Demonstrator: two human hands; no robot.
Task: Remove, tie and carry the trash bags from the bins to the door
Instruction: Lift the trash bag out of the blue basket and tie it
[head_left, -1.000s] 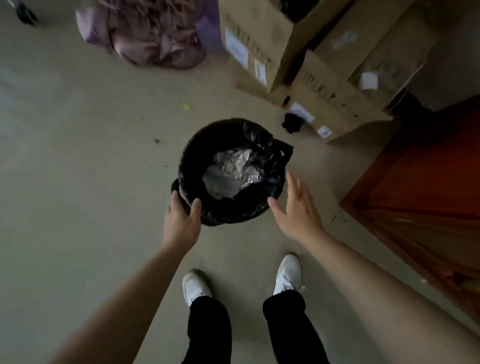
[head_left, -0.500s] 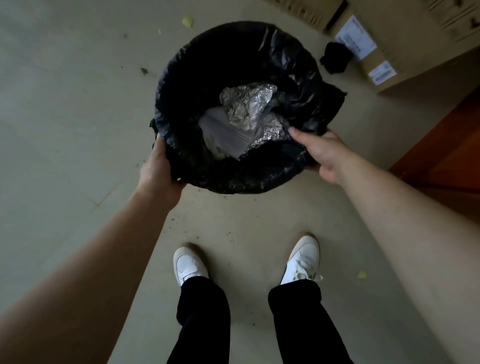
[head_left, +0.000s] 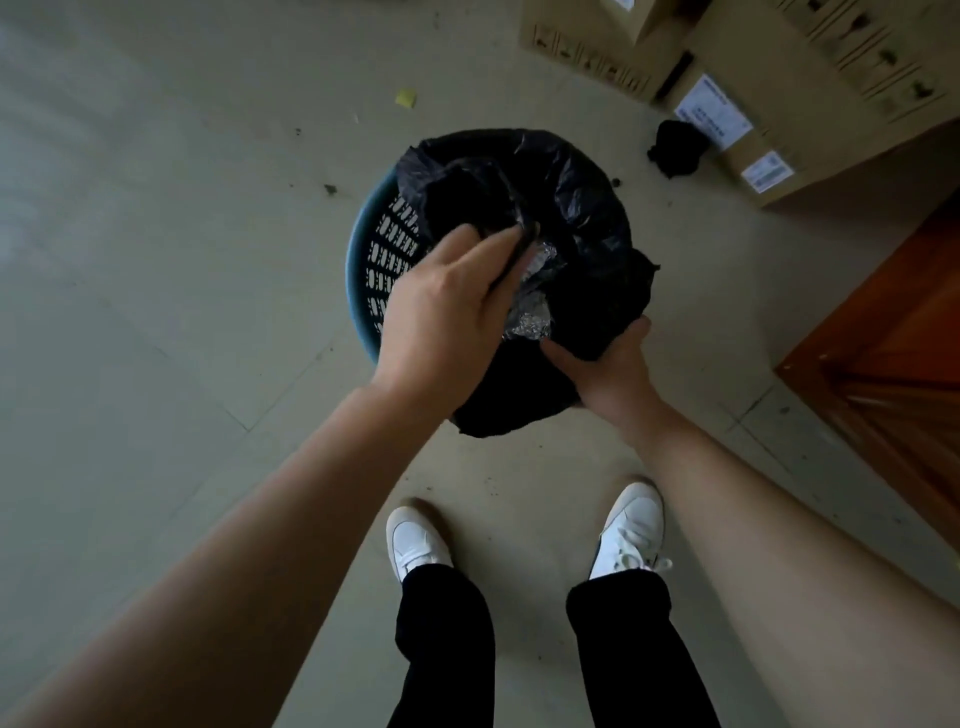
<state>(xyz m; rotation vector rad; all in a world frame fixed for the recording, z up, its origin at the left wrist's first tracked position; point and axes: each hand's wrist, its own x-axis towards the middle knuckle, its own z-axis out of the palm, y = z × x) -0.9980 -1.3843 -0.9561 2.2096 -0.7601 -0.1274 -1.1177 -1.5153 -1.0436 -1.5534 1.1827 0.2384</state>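
Left hand (head_left: 447, 317) pinches black trash bag (head_left: 587, 208) edge, gathering it inward; right hand (head_left: 610, 364) grips near rim, freeing liner from blue bin (head_left: 361, 270).

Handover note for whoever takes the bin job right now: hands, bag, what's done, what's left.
Left hand: pinches the black trash bag edge, drawn in over the opening.
Right hand: grips the bag's near-right edge.
Bag sits in the blue bin; the bin's left rim is bare, foil trash inside.
Done: bag freed on the left side.
Left: free the rest, lift out, tie, carry to the door.
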